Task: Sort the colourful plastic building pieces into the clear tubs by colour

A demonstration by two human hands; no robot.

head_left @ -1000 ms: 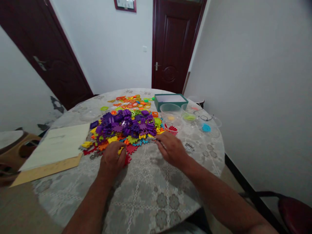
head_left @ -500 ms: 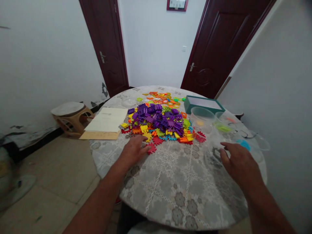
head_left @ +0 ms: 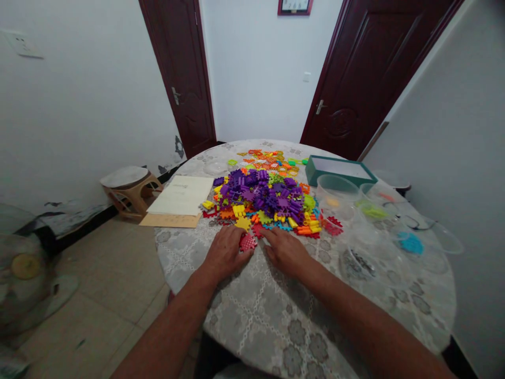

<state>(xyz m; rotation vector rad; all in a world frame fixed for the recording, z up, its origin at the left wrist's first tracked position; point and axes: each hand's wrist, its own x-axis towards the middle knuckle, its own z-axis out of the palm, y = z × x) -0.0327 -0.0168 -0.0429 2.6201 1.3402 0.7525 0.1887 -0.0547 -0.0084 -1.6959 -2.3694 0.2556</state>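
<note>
My left hand [head_left: 225, 253] rests low at the near edge of a pile of plastic building pieces. Its thumb and fingers close around the edge of a red toothed plastic piece [head_left: 248, 242] lying on the table. Just to the right is my right hand [head_left: 287, 250], fingers stretched and thumb apart, with nothing visible in it. Its fingertips are beside another red toothed piece [head_left: 258, 230]; whether they touch it I cannot tell. A yellow toothed piece [head_left: 243, 223] lies just beyond my left fingers. Behind it rises the mostly purple heap [head_left: 260, 192].
Clear plastic tubs [head_left: 335, 192] stand on the right, one holding small grey metal parts [head_left: 357, 264] and another blue bits [head_left: 410, 242]. Behind them sits a green box [head_left: 339, 169]. White paper [head_left: 181, 195] lies over tan card at left. More orange pieces [head_left: 268, 158] spread at the back.
My right hand has come left from beside the tubs to the near edge of the pile. My left hand stays at the red piece. The view has shifted slightly.
</note>
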